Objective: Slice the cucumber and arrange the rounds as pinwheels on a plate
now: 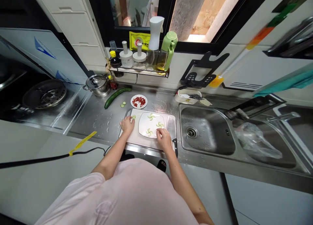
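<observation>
Pale green cucumber slices sit on a white ceramic plate on a white cutting board. Your left hand touches a thin, slippery slice beside it, grip unclear; your right hand rests at the plate's near rim. Lift slices by their edges.

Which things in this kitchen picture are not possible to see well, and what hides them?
Head view:
- The cucumber slice: partly hidden by the left hand.
- The near edge of the white plate: partly hidden by the right hand.
- The label on the yellow-capped bottle: too small.
- The metal rack: blurred, cut off by the edge.
</observation>
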Motion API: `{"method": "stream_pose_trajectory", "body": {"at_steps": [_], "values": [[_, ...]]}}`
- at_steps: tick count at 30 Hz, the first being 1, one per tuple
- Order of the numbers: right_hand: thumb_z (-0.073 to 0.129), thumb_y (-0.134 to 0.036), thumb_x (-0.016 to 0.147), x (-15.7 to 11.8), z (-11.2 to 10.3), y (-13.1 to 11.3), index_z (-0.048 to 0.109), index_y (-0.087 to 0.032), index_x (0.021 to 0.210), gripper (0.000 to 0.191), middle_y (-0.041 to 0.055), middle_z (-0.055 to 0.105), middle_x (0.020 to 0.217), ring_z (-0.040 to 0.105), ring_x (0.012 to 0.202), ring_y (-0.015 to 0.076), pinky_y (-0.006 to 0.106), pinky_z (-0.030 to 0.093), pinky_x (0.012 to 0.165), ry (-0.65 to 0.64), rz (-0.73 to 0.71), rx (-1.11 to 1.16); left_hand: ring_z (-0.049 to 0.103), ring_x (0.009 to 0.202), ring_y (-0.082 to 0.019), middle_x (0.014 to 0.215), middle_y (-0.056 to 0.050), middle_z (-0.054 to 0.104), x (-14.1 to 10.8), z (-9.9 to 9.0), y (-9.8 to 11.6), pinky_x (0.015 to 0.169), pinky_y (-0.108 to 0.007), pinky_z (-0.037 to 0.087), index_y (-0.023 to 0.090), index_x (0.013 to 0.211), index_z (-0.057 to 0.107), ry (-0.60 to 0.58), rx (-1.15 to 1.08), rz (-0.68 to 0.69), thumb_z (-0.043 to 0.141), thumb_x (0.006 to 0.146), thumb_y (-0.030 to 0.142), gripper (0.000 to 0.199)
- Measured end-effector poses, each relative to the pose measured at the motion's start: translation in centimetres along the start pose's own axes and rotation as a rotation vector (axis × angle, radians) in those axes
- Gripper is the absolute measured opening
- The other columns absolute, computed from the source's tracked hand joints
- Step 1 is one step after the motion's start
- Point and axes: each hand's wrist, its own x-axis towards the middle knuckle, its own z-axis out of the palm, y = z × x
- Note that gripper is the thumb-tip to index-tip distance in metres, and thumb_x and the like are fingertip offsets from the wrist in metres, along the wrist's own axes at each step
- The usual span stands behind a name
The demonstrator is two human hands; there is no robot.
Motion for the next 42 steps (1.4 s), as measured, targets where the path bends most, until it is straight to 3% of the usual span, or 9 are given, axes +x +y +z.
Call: {"method": "stream_pose_trajectory", "body": {"at_steps": [9, 20, 29, 35, 42], "values": [[0.042, -0.027, 0.091, -0.8, 0.6, 0.3, 0.063, -0.018, 0.091, 0.023, 0.0078, 0.064, 0.086, 0.056, 0.083, 0.0212, 0.032, 0.042, 0.076, 0.014, 0.016, 0.060, 0.055, 0.105, -0.028, 0.107, -0.012, 0.064, 1.1, 0.6, 0.6, 0.090, -0.042, 0.030, 0.022, 0.101, 0.064, -0.001, 0.016, -0.043, 0.051, 0.085, 0.040, 0.028], [0.042, -0.029, 0.090, -1.6, -0.1, 1.6, 0.064, -0.018, 0.091, 0.024, 0.0084, 0.065, 0.088, 0.056, 0.082, 0.0214, 0.033, 0.042, 0.075, 0.031, 0.062, 0.048, 0.056, 0.103, -0.026, 0.103, -0.009, 0.064, 1.2, 1.0, 0.8, 0.090, -0.040, 0.031, 0.022, 0.098, 0.064, 0.000, -0.021, -0.092, 0.052, 0.084, 0.036, 0.023], [0.042, -0.029, 0.089, -1.9, -0.4, 1.8, 0.064, -0.018, 0.092, 0.025, 0.0080, 0.064, 0.086, 0.055, 0.081, 0.0212, 0.033, 0.043, 0.075, 0.035, 0.086, 0.043, 0.057, 0.098, -0.024, 0.095, -0.007, 0.066, 1.2, 1.3, 1.0, 0.089, -0.039, 0.032, 0.022, 0.092, 0.064, 0.035, -0.114, -0.042, 0.052, 0.082, 0.025, 0.016], [0.042, -0.028, 0.089, -2.2, -0.3, 2.2, 0.064, -0.018, 0.092, 0.024, 0.0078, 0.064, 0.086, 0.056, 0.082, 0.0210, 0.033, 0.043, 0.075, 0.034, 0.097, 0.053, 0.058, 0.083, -0.019, 0.083, -0.003, 0.066, 1.2, 1.0, 1.0, 0.082, -0.033, 0.037, 0.022, 0.086, 0.063, 0.083, -0.375, -0.018, 0.058, 0.077, 0.029, 0.013], [0.043, -0.029, 0.088, -1.7, -0.5, 1.9, 0.064, -0.018, 0.092, 0.024, 0.0078, 0.064, 0.086, 0.055, 0.080, 0.0205, 0.033, 0.043, 0.075, 0.044, 0.093, 0.067, 0.054, 0.065, -0.011, 0.071, 0.000, 0.060, 1.9, -1.1, 2.6, 0.067, -0.024, 0.043, 0.018, 0.077, 0.058, 0.012, -0.994, -0.043, 0.070, 0.065, 0.036, 0.024]]}}
